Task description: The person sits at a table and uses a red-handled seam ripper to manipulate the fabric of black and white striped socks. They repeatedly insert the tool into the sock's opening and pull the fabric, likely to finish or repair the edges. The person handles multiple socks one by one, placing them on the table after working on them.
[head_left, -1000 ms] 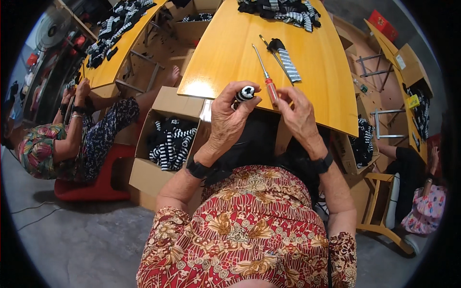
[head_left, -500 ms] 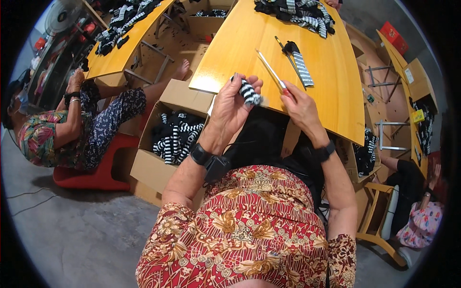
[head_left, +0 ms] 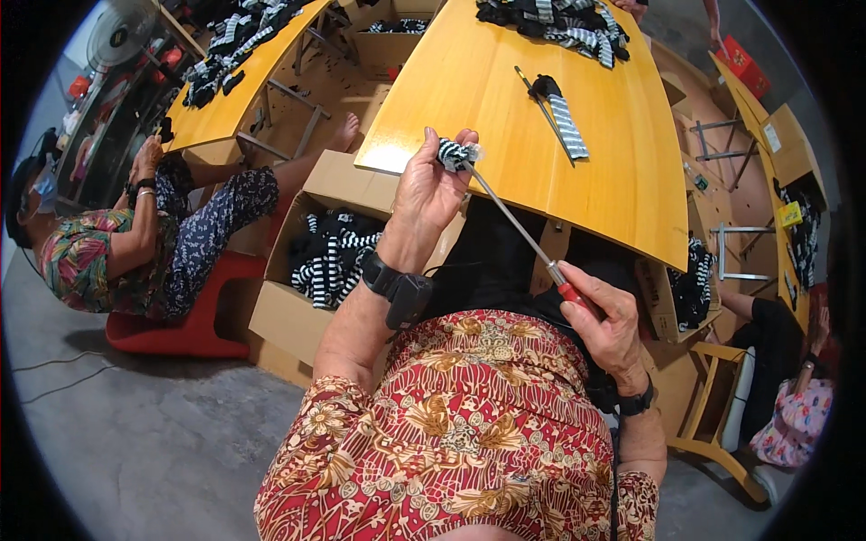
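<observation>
My left hand (head_left: 428, 197) is raised at the table's near edge, its fingers curled round a bunched black-and-white striped knit piece (head_left: 454, 154). From the lower right, my right hand (head_left: 609, 323) grips the red handle of a long thin metal rod (head_left: 516, 221). The rod's far tip meets the knit piece; whether it goes inside cannot be made out. On the yellow table (head_left: 433, 95) lie a grey-and-white striped knit piece with a black end (head_left: 566, 124) and, beside it, a thin dark stick (head_left: 544, 115).
A pile of striped knits (head_left: 559, 27) covers the table's far end. Cardboard boxes of knits stand to my left (head_left: 293, 302) and right (head_left: 663, 307). A person (head_left: 117, 243) sits on a red chair (head_left: 194, 325) at left; another (head_left: 780, 379) is at right.
My right hand has swung down toward me, and the rod now points up-left with its tip at the knit piece. The knit piece is bunched shorter and slightly higher in my left hand.
</observation>
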`<state>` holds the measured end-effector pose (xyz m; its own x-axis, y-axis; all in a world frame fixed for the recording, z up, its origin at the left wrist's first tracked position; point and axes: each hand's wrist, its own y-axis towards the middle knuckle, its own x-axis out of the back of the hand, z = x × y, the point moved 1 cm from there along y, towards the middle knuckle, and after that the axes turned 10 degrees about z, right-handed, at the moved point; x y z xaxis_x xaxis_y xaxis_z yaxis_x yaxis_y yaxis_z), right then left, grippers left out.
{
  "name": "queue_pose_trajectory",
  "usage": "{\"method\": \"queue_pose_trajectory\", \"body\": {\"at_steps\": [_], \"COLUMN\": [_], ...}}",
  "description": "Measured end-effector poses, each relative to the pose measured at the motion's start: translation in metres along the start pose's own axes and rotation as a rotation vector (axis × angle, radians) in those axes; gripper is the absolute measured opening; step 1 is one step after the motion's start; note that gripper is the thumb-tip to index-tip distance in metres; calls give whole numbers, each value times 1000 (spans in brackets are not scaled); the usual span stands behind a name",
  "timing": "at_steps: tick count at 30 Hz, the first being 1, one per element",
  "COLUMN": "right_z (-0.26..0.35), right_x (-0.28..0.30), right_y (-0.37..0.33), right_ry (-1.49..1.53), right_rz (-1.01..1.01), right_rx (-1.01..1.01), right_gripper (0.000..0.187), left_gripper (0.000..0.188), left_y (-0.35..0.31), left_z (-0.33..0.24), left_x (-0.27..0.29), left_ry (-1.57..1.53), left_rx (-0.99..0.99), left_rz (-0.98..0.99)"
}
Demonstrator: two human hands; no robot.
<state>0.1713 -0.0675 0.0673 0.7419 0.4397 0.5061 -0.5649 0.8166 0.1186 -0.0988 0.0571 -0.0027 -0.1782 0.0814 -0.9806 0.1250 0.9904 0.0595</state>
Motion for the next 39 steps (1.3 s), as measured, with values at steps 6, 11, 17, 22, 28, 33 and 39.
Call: {"method": "queue_pose_trajectory", "body": {"at_steps": [6,11,17,22,28,33,39], "right_z": [-8,-9,-2,-2,-3,-6,-10], "right_x": [-7,-10,-5,-8,-9,-5,-5], "right_y": [3,3,3,4,2,1,0], "right_ry": [56,77,34,100,228,340,471], "right_rz": [-13,-61,-85,-109,-158,-187,-241], "right_rx": [-2,-37,-55,-37,-107,-203,-201], "right_gripper": [42,41,39,39,38,37,37], "left_gripper": [26,20,16,25,25,22,19], "left_y": [-7,-7,5,6,19,28,35], "left_z": [17,28,36,48,70,84,99], "left_x": [-13,-18,-18,-43,-55,-59,-53], "left_ry": [119,178,289,445,475,353,309], "left_rx": [-41,-127,-148,-230,-251,-167,-44], "left_rz": [-63,-59,75,41,19,28,34]}}
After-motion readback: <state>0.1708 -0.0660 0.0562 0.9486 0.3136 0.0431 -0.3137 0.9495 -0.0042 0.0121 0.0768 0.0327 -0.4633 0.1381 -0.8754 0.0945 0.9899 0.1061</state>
